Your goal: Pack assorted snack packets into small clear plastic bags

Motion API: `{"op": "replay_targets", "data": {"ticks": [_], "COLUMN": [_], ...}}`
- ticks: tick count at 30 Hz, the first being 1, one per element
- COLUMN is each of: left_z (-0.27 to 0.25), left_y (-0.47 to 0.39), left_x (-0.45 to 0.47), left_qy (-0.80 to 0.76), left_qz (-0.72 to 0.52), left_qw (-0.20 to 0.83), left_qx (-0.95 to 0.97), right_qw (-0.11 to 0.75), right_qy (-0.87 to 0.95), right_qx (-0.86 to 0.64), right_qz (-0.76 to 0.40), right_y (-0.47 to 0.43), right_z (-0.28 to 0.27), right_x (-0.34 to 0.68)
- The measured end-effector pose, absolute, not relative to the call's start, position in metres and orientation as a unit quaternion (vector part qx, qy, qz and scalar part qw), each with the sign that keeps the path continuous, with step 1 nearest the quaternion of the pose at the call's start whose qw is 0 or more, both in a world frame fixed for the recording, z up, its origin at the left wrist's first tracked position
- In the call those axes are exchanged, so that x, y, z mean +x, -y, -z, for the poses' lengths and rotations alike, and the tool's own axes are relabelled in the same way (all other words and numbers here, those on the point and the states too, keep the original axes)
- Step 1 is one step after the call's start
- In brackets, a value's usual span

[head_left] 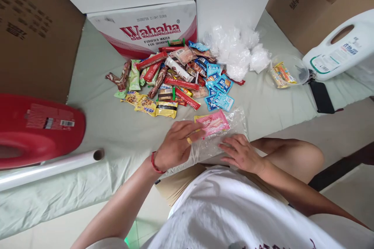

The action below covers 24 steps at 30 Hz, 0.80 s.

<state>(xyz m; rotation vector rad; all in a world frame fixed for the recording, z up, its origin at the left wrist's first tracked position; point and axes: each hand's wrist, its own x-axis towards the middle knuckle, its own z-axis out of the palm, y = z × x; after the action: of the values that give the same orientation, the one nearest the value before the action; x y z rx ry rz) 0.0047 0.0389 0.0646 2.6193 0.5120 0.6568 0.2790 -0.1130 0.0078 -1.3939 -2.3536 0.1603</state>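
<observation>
The glossy pink rectangular snack packet (217, 122) lay at the near side of the pale green cloth (105, 132), seemingly within the clear, wrinkled plastic bag (239, 121), though glare made inside or on top hard to settle. With the packet as clock centre, the left hand (177, 140) was at eight o'clock, its fingers over the packet's edge; whether they pinched it could not be told. The right hand (245, 155), between four and five, had its fingers spread apart over the film, clamped on nothing visible.

The bag's lower edge ran close to the cloth's rim at six o'clock, so a careless tug could have sent it sliding lapward. Thin, slack film might also have creased or snagged the packet. The blue sachets (223, 83), near at twelve, could have been nudged by a stray push.

The packet sat slightly tilted, pale lettering upward, apparently unopened, with a yellow edge (200, 117) peeping out at its ten o'clock.
</observation>
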Motion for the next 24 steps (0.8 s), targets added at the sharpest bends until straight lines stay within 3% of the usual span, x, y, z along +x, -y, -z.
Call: {"op": "replay_targets", "data": {"ticks": [5, 11, 21, 24], "left_z": [-0.043, -0.029, -0.044, -0.036], "left_y": [-0.04, -0.041, -0.055, -0.041], "left_x": [0.032, 0.033, 0.008, -0.008], "left_qy": [-0.14, -0.126, -0.175, -0.223], "left_qz": [-0.077, -0.074, -0.191, -0.227], "left_qw": [0.196, 0.207, 0.4, 0.394], "left_qx": [0.968, 0.967, 0.879, 0.862], "right_qw": [0.246, 0.357, 0.189, 0.18], "right_qy": [0.823, 0.771, 0.723, 0.713], "right_qx": [-0.506, -0.493, -0.624, -0.631], "right_qz": [-0.079, -0.187, -0.23, -0.245], "right_y": [0.11, 0.073, -0.004, -0.007], "right_z": [-0.009, -0.042, -0.037, -0.038], "right_x": [0.272, 0.276, 0.269, 0.267]}}
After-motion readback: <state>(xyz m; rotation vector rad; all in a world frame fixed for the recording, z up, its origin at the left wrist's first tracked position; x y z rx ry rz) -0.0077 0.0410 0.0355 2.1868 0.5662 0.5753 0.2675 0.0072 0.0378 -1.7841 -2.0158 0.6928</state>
